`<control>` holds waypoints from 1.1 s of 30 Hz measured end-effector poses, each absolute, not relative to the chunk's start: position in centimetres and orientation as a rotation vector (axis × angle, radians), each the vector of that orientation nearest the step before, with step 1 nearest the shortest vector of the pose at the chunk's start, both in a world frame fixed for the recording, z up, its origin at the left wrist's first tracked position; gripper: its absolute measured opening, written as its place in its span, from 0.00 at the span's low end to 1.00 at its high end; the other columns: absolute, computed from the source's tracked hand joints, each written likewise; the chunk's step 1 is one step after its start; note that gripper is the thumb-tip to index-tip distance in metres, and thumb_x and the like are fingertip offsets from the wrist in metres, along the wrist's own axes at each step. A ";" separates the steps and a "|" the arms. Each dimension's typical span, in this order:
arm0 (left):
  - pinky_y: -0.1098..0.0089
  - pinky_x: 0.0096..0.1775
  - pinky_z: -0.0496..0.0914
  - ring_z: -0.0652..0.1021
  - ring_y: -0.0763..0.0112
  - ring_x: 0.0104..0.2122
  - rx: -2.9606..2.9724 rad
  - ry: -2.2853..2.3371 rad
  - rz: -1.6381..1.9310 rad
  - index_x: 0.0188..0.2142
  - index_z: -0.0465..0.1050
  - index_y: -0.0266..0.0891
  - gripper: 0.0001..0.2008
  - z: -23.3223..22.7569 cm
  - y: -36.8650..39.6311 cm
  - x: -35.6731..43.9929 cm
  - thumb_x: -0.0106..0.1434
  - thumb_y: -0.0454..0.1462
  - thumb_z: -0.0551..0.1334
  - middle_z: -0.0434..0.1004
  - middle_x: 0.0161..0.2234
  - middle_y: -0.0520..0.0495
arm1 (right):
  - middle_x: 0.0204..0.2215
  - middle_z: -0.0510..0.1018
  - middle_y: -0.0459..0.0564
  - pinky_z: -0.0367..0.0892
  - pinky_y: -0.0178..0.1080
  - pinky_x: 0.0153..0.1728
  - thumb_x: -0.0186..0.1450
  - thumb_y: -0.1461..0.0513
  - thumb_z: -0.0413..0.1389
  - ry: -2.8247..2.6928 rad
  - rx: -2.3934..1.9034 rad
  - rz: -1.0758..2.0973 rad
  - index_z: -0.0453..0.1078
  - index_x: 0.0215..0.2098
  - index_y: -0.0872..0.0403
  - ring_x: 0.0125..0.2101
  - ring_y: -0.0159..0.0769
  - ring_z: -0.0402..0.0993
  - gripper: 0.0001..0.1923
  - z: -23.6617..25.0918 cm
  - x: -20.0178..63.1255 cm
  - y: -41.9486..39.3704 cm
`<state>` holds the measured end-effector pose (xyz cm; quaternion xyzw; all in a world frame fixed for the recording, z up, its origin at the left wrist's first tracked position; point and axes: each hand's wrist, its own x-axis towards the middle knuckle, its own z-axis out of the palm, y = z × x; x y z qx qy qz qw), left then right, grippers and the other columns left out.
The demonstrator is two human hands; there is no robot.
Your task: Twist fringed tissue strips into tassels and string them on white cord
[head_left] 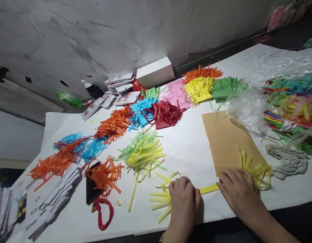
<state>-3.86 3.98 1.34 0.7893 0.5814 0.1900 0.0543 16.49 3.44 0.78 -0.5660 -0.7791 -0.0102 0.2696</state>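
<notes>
A yellow fringed paper tassel (209, 189) lies stretched across the front of the white table, its middle narrowed into a band and its cut strips fanning out at both ends. My left hand (183, 202) is closed over its left part, with strips spreading beyond the fingers. Fingers curled, my right hand (238, 189) grips the right part of the band, beside the lower edge of a brown board (226, 141). The undersides of both hands are hidden. Left of my left hand lies a pile of light green and yellow tassels (145, 152).
Fringed paper bundles in orange (114, 125), blue (142, 113), dark red (167, 114) and pink (176, 92) run across the table. A phone (93, 187) lies under orange fringe near white packets (54, 199). At right are clear plastic (249, 104) and a grey glove (287, 160). A white box (155, 72) stands behind.
</notes>
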 end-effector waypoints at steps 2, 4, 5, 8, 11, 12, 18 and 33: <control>0.56 0.43 0.63 0.74 0.61 0.35 2.425 1.750 0.512 0.29 0.69 0.41 0.07 1.5 4.2 -3.9 0.60 0.29 0.64 0.75 0.33 0.49 | 0.39 0.77 0.52 0.52 0.55 0.58 0.73 0.66 0.49 -2.102 -1.405 0.030 0.71 0.42 0.53 0.44 0.44 0.71 0.09 0.9 16.0 3.3; 0.56 0.43 0.63 0.74 0.61 0.34 2.419 1.746 0.498 0.29 0.69 0.41 0.07 1.9 4.2 -4.1 0.60 0.29 0.64 0.75 0.32 0.49 | 0.37 0.77 0.51 0.52 0.53 0.58 0.74 0.67 0.47 -2.137 -1.240 0.127 0.72 0.43 0.53 0.43 0.41 0.71 0.12 0.8 15.5 3.2; 0.56 0.43 0.63 0.74 0.61 0.35 2.403 1.733 0.515 0.30 0.70 0.41 0.07 2.0 4.2 -4.2 0.60 0.29 0.65 0.75 0.33 0.49 | 0.35 0.77 0.50 0.53 0.52 0.57 0.75 0.68 0.45 -2.157 -1.181 0.170 0.72 0.42 0.53 0.42 0.40 0.71 0.14 0.7 15.3 3.2; 0.53 0.50 0.62 0.75 0.61 0.39 2.383 1.611 0.709 0.36 0.74 0.43 0.08 2.1 4.0 -4.4 0.59 0.31 0.68 0.76 0.40 0.47 | 0.31 0.74 0.48 0.55 0.49 0.53 0.74 0.70 0.43 -2.169 -1.156 0.222 0.72 0.37 0.54 0.37 0.38 0.69 0.16 0.5 14.9 3.4; 0.51 0.56 0.56 0.74 0.62 0.40 2.455 1.434 0.902 0.36 0.74 0.46 0.08 1.5 4.0 -4.4 0.61 0.30 0.68 0.77 0.41 0.50 | 0.31 0.73 0.47 0.55 0.48 0.50 0.75 0.68 0.45 -2.155 -1.174 0.244 0.70 0.37 0.54 0.36 0.38 0.68 0.14 0.5 14.7 3.6; 0.53 0.56 0.56 0.74 0.63 0.40 2.473 1.399 0.917 0.35 0.74 0.45 0.08 1.3 4.0 -4.3 0.63 0.29 0.66 0.78 0.39 0.51 | 0.31 0.73 0.47 0.55 0.48 0.50 0.75 0.67 0.45 -2.160 -1.170 0.246 0.70 0.37 0.53 0.36 0.38 0.67 0.13 0.5 14.6 3.6; 0.60 0.49 0.60 0.72 0.66 0.36 2.460 1.285 0.851 0.36 0.71 0.41 0.08 1.1 4.5 -4.5 0.68 0.27 0.59 0.78 0.36 0.49 | 0.29 0.71 0.47 0.55 0.46 0.47 0.75 0.70 0.42 -2.214 -1.125 0.250 0.68 0.33 0.54 0.33 0.38 0.65 0.17 0.2 13.7 3.7; 0.62 0.46 0.62 0.72 0.66 0.37 2.486 1.237 0.834 0.36 0.72 0.41 0.07 0.5 4.8 -5.0 0.66 0.27 0.61 0.78 0.37 0.49 | 0.30 0.70 0.47 0.54 0.48 0.51 0.73 0.71 0.43 -2.249 -1.084 0.253 0.68 0.35 0.54 0.34 0.38 0.64 0.15 -0.2 14.1 3.7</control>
